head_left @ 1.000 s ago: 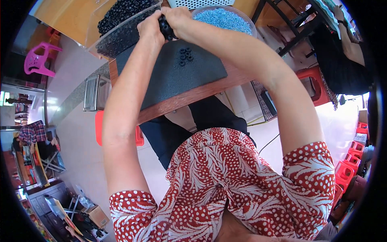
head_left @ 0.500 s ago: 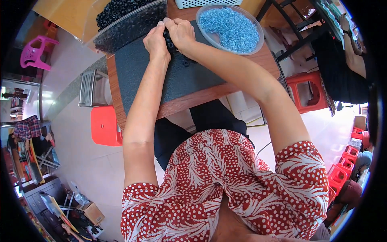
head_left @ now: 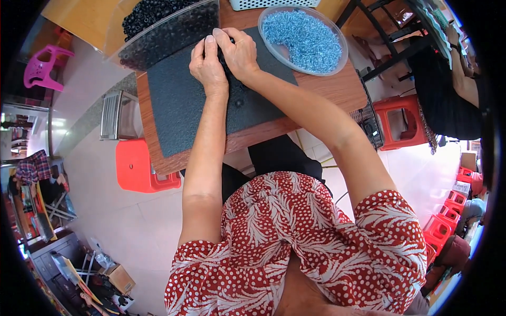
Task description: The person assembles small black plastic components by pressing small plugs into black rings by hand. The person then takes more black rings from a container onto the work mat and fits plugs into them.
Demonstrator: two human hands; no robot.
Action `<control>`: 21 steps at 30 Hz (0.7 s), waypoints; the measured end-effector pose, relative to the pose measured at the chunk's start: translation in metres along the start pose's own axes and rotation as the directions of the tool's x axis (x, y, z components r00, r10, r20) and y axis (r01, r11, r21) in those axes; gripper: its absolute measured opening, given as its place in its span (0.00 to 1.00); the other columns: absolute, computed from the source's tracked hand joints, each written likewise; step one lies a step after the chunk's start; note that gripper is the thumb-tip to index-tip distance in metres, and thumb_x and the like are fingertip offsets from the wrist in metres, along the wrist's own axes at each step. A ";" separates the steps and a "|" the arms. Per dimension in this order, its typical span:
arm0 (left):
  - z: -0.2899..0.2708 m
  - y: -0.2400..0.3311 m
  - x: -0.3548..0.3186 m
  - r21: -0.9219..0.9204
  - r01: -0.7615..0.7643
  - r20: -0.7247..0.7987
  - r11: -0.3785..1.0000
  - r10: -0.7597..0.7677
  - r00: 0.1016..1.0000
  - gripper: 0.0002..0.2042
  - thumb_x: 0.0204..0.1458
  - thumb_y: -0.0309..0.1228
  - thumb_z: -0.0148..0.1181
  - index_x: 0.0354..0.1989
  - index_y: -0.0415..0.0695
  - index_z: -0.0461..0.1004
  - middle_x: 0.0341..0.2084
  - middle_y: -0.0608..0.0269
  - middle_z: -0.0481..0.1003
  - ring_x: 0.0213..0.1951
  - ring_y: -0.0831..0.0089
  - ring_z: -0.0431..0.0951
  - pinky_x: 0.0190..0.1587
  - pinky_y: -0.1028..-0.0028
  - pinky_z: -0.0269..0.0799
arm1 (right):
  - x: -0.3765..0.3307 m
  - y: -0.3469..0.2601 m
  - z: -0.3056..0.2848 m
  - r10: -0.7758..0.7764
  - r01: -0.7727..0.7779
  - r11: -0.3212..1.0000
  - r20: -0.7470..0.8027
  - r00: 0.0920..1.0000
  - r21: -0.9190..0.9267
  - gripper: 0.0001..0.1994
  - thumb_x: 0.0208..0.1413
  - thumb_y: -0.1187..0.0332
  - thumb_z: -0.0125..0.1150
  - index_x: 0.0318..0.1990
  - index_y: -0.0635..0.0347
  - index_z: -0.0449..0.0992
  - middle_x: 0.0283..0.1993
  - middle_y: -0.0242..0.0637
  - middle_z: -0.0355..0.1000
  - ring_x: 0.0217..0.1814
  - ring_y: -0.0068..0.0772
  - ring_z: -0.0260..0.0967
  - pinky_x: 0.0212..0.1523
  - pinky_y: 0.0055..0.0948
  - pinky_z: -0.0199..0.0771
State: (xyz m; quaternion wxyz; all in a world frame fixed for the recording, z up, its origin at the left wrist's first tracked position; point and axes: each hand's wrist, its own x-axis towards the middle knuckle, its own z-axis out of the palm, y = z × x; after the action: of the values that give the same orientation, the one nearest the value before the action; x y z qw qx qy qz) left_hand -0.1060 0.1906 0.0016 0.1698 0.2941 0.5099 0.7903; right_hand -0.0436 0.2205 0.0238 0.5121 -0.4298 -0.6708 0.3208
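Wooden tabletop point(head_left: 337, 92) bearing a dark mat point(head_left: 184, 105); clear bin of black parts point(head_left: 168, 29) at its far left corner, round dish of blue parts point(head_left: 308, 39) at far right. Left hand point(head_left: 208, 66) and right hand point(head_left: 240, 52), fingers curled together, pinch a small black part point(head_left: 224, 52) at the mat's far edge.

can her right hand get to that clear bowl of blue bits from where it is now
Probably yes. The right hand rests on the dark mat, and the clear bowl of blue bits sits just to its right, open-topped, with nothing between them.
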 end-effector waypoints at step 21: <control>0.004 0.030 -0.018 0.090 -0.212 0.041 0.973 0.209 0.977 0.08 0.51 0.30 0.55 0.30 0.38 0.75 0.30 0.60 0.75 0.31 0.70 0.74 0.35 0.71 0.69 | -0.006 -0.006 -0.022 -0.140 0.144 0.984 -0.047 0.989 0.100 0.13 0.53 0.60 0.56 0.33 0.63 0.75 0.29 0.51 0.71 0.31 0.48 0.71 0.33 0.35 0.68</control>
State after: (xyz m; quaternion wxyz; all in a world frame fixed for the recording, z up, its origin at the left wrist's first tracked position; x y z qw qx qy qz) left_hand -0.0885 0.1701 0.0242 0.0791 0.3663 0.5099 0.7743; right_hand -0.0233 0.2122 0.0318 0.5685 -0.3602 -0.6720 0.3089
